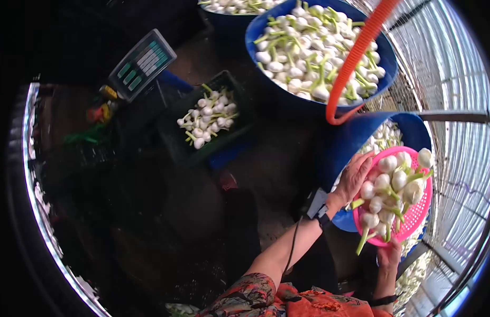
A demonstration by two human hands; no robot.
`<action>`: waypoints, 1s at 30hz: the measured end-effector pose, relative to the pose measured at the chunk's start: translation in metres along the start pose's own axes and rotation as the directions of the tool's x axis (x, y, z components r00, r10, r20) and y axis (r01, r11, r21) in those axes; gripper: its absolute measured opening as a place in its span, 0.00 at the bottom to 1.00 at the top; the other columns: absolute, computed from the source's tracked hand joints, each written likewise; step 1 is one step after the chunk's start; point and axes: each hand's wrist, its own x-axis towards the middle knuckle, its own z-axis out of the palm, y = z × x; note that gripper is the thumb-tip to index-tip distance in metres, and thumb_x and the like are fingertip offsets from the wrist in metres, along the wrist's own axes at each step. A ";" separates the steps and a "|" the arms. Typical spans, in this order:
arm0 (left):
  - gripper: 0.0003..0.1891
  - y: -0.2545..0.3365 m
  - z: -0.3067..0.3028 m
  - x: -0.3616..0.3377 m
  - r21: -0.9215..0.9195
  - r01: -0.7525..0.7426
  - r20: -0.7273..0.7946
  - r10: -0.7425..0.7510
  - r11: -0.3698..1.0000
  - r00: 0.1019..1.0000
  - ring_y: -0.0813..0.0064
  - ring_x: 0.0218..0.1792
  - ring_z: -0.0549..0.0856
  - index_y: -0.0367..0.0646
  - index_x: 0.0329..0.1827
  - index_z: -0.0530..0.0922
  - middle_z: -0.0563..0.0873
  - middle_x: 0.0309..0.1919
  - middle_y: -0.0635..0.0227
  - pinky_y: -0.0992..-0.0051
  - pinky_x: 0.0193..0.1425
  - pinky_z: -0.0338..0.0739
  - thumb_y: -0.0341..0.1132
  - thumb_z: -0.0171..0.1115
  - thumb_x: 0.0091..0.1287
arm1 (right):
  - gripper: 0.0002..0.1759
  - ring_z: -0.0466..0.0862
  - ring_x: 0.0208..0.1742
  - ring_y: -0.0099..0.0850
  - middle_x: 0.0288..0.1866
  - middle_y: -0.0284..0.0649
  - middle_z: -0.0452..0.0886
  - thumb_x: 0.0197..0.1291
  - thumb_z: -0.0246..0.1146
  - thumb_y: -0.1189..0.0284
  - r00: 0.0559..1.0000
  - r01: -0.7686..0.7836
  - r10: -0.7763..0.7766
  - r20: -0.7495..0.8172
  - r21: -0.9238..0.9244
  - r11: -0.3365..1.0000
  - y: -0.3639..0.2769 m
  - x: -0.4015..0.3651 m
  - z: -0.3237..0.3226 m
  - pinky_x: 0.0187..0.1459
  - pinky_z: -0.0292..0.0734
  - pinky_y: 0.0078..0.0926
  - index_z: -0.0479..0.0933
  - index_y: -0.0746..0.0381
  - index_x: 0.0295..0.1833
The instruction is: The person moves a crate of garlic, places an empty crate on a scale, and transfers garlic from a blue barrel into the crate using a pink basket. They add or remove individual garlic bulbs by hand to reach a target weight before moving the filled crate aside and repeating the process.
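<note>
A pink plastic colander (412, 217) is tilted in front of the blue tub on the right. It is heaped with white garlic bulbs (382, 182) that have cut green stems; a few hang over the rim. My left hand (353, 178) grips the colander's left rim, its fingers partly out of sight behind the edge. At the lower rim, my right hand (388, 254) holds the colander from below, with its fingertips mostly hidden. Behind the colander, more garlic (385, 136) lies in the blue tub (356, 129).
A large blue tub (251, 39) full of garlic stands further back, with an orange corrugated hose (356, 53) crossing its front. To the left, a dark crate (173, 138) holds garlic near a digital scale display (143, 64). Metal bars and sheeting (459, 164) line the right side.
</note>
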 end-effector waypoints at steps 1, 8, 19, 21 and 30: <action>0.27 0.012 -0.025 -0.005 0.010 -0.055 -0.019 0.055 0.998 0.998 0.68 0.49 0.77 0.35 0.60 0.73 0.77 0.46 0.61 0.76 0.57 0.68 0.51 0.41 0.75 | 0.25 0.78 0.57 0.44 0.55 0.51 0.77 0.54 0.57 0.78 0.998 -0.063 0.063 0.018 -0.011 0.998 0.006 -0.007 0.008 0.62 0.71 0.45 0.67 0.71 0.60; 0.19 0.070 -0.212 -0.082 0.159 -0.028 -0.367 0.085 0.987 0.926 0.78 0.43 0.78 0.36 0.58 0.77 0.81 0.41 0.67 0.79 0.49 0.72 0.40 0.47 0.75 | 0.36 0.79 0.56 0.41 0.57 0.47 0.76 0.50 0.60 0.80 0.945 -0.143 0.234 0.227 -0.355 0.924 0.086 -0.034 0.208 0.61 0.72 0.42 0.60 0.66 0.68; 0.16 -0.012 -0.508 -0.164 -0.673 0.239 -0.369 -0.598 0.700 0.712 0.70 0.42 0.84 0.34 0.51 0.77 0.83 0.45 0.61 0.70 0.44 0.81 0.36 0.51 0.68 | 0.23 0.85 0.27 0.35 0.35 0.57 0.83 0.70 0.44 0.58 0.444 -0.240 0.823 -0.354 -0.932 -0.272 0.234 0.099 0.522 0.24 0.82 0.28 0.69 0.66 0.55; 0.16 -0.044 -0.530 -0.169 -0.712 0.290 -0.347 -0.679 0.640 0.646 0.70 0.42 0.84 0.34 0.51 0.77 0.83 0.45 0.61 0.69 0.44 0.81 0.36 0.51 0.68 | 0.25 0.85 0.27 0.34 0.34 0.57 0.83 0.69 0.44 0.55 0.537 -0.113 0.754 -0.379 -0.918 -0.381 0.264 0.092 0.564 0.23 0.81 0.27 0.72 0.67 0.51; 0.10 -0.018 -0.569 -0.168 -0.762 0.423 -0.128 -0.754 0.490 0.644 0.79 0.10 0.70 0.46 0.28 0.76 0.77 0.18 0.73 0.77 0.11 0.59 0.39 0.55 0.65 | 0.30 0.85 0.26 0.41 0.32 0.56 0.84 0.69 0.43 0.55 0.733 0.096 0.622 -0.276 -0.863 -0.496 0.308 0.085 0.635 0.25 0.82 0.35 0.76 0.74 0.44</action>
